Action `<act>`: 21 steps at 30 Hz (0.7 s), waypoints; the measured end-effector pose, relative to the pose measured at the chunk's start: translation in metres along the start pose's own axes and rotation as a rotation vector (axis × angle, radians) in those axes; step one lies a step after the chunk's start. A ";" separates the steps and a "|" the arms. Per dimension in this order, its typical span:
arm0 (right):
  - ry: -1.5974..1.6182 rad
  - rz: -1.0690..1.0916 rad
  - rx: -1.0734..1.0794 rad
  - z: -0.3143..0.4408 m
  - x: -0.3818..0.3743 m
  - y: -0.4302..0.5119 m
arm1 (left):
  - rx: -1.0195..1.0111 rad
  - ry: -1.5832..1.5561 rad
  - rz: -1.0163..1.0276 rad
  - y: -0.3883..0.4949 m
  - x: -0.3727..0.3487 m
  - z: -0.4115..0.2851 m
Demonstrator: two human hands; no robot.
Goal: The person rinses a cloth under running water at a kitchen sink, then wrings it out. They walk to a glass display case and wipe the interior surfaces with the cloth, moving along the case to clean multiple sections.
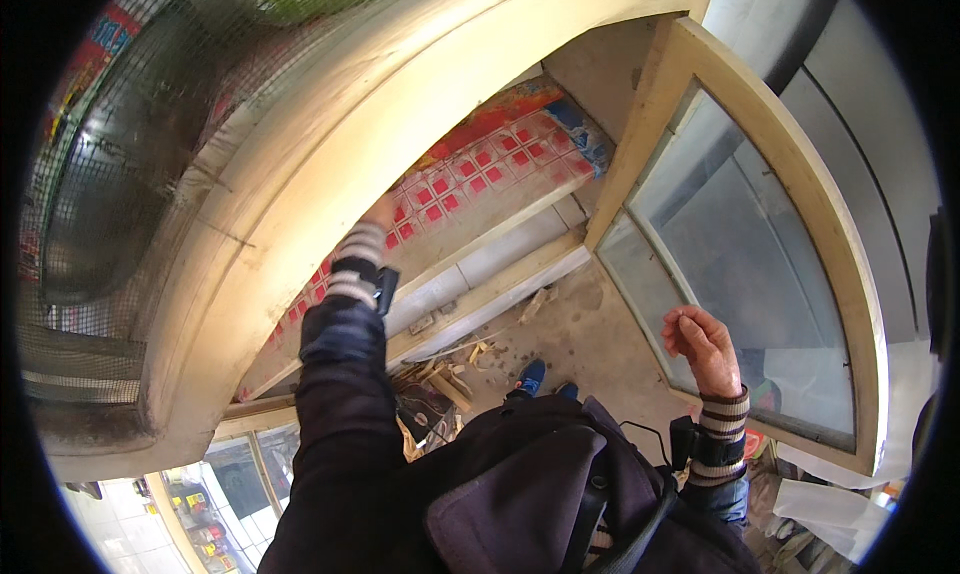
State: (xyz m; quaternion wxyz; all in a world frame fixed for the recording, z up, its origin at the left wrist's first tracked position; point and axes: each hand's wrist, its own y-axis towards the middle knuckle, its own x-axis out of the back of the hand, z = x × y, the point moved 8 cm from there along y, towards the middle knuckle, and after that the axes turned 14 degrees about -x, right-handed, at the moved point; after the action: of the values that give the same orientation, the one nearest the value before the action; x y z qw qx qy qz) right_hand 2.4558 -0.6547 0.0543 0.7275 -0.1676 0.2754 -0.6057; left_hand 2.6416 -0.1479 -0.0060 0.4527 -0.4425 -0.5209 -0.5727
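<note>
My left hand (382, 210) reaches towards the underside of a cream-painted wooden window frame (330, 128). Its fingers are hidden behind the frame, so what they touch cannot be told. Beyond the wrist is a sill or ledge covered with red and white checked sheeting (480, 169). My right hand (701, 345) is raised in front of the glass of an outward-swung casement sash (795, 146), its fingers curled together with nothing visible in them. Both forearms wear striped cuffs with a black strap.
A mesh screen (97, 221) fills the upper left. Wood scraps (450, 386) lie on the concrete floor (570, 311) near my shoes (531, 377). Behind the sash stands a grey panelled surface (862, 124). Shelves with small packages (202, 529) show at lower left, white sheeting (825, 506) at lower right.
</note>
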 end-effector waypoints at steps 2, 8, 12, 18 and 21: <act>0.023 -0.023 -0.005 -0.002 0.007 -0.002 | 0.116 -0.040 -0.052 -0.035 0.013 0.042; 0.022 0.004 0.020 -0.003 0.009 0.002 | 0.011 0.193 0.214 -0.019 -0.004 0.014; 0.018 0.016 -0.003 -0.003 0.006 0.004 | -0.098 0.106 -0.095 0.030 -0.005 -0.043; 0.006 0.011 0.027 0.002 0.001 0.008 | -0.285 -0.103 -0.062 0.005 -0.013 -0.036; 0.022 0.013 0.004 -0.001 0.001 0.009 | -0.347 -0.066 -0.308 -0.040 0.021 -0.015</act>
State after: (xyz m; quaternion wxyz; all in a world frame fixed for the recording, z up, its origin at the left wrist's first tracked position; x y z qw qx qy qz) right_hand 2.4627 -0.6535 0.0482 0.7287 -0.1578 0.2834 -0.6031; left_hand 2.5980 -0.1619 0.0059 0.2599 -0.4475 -0.4907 -0.7010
